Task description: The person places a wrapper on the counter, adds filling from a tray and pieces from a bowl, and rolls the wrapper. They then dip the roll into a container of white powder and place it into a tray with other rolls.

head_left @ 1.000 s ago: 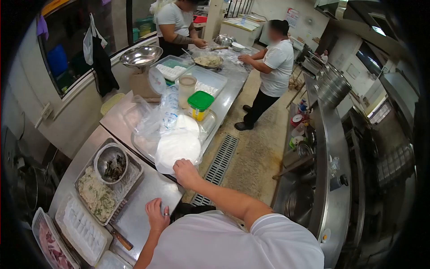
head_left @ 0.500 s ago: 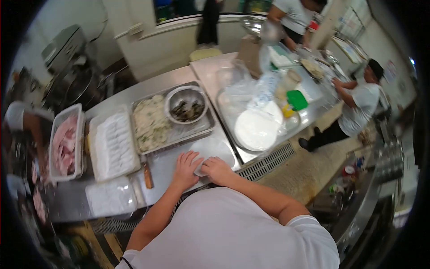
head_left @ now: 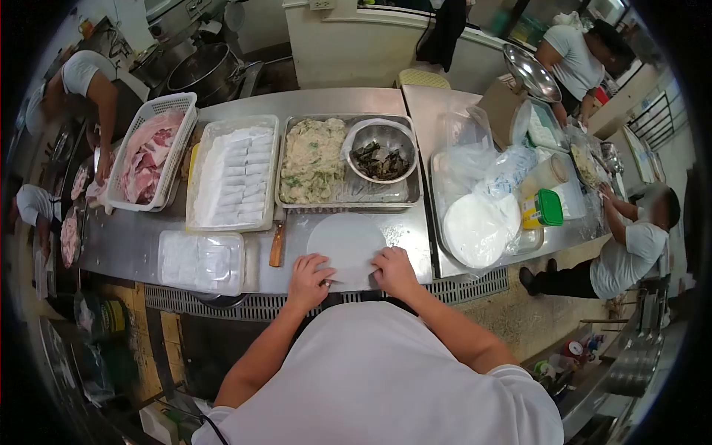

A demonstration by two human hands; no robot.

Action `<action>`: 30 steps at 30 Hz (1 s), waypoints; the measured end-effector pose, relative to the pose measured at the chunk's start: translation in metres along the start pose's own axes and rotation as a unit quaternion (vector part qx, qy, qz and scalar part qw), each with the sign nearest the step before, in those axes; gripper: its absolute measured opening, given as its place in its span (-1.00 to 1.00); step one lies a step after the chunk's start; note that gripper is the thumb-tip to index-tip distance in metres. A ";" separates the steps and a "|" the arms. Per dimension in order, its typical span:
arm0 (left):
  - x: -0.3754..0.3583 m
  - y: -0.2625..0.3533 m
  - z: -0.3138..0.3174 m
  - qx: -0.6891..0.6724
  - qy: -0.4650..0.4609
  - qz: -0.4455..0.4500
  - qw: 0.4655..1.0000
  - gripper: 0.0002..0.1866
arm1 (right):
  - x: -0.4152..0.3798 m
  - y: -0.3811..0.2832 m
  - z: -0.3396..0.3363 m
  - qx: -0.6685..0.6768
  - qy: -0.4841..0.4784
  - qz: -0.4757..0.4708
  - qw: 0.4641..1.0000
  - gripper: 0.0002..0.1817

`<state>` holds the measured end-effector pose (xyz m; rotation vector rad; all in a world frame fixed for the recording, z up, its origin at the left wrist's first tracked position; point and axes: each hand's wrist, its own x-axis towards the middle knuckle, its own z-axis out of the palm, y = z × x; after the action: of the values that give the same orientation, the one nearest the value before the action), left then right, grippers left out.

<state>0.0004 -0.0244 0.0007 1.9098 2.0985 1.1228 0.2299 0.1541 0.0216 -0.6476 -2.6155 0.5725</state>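
Note:
A translucent round wrapper, like rice paper, lies on the steel worktop in front of me. My left hand is closed at its near left edge, fingers curled. My right hand pinches the near right edge. Just beyond the wrapper is a metal tray holding a pale filling with green bits. Inside that tray, a steel bowl contains dark, wet-looking pieces. Left of the wrapper lies a wooden-handled tool, its far end hidden by the tray.
To the left stand a tub of white rolls, a lidded clear box and a basket of raw meat. On the right are stacked white rounds and a green-lidded jar. Co-workers stand at both sides.
My hands have moved apart, and the wrapper now lies spread out between and beyond them. The camera view has turned, bringing the worktop level and more of the left side into sight.

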 end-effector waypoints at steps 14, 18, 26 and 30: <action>0.016 -0.003 0.010 -0.006 0.014 -0.154 0.988 -0.66 | 0.011 -0.001 0.004 0.013 -0.030 0.200 0.979 -0.76; 0.018 0.007 0.007 0.019 0.017 -0.159 0.987 -0.64 | 0.006 -0.004 0.004 0.009 0.001 0.188 0.982 -0.78; 0.020 0.003 0.010 0.030 0.002 -0.176 0.984 -0.55 | 0.011 -0.019 0.008 -0.105 0.009 0.078 0.991 -0.54; 0.019 0.003 0.010 0.045 0.008 -0.103 0.994 -0.51 | 0.007 -0.045 -0.005 -0.137 -0.147 -0.038 0.979 -0.43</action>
<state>0.0036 -0.0029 0.0025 1.6738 2.3281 1.0208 0.2108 0.1230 0.0486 -0.5758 -3.0166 0.3052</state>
